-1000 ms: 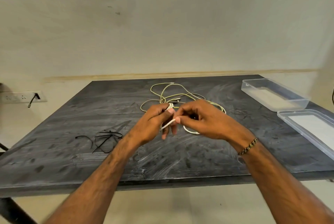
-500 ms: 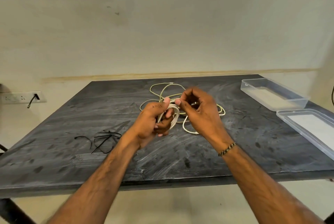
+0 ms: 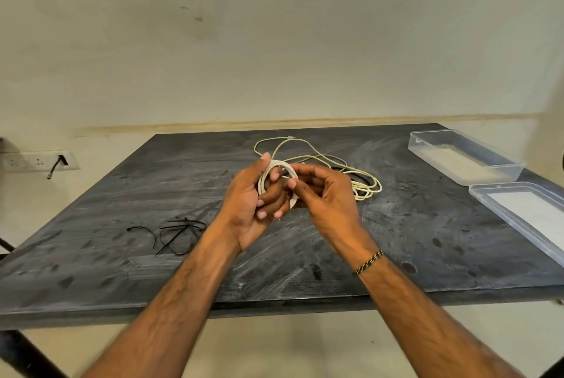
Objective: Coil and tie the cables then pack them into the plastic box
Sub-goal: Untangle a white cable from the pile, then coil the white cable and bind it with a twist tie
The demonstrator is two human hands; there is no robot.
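The left hand (image 3: 248, 203) is clamped on a small coil of white cable (image 3: 266, 174), thumb on the upper arc and fingers curled through the loops. The right hand (image 3: 325, 197) meets it from the other side and pinches the coil's right edge, fingers bent round the turns. Both hands hover just above the counter (image 3: 396, 249), with the coil between them.

Behind the hands, a pale yellow cable (image 3: 363, 182) lies loose and tangled on the counter, a darker cable partly hidden under it. A bunch of black ties (image 3: 174, 232) lies to the left, well apart from the hands. The plastic box (image 3: 464, 158) sits open at the far right, its lid (image 3: 518, 209) just beside it and nearer the edge.

The coil looks formed but not yet tied, so the risk from here is the turns springing open. Reaching for a tie means one hand has to let go, and the ties are on the left, so the right hand would need to take the whole coil. A slack pinch could let the loops slide apart. The ties overlap one another, so lifting one may drag others along.
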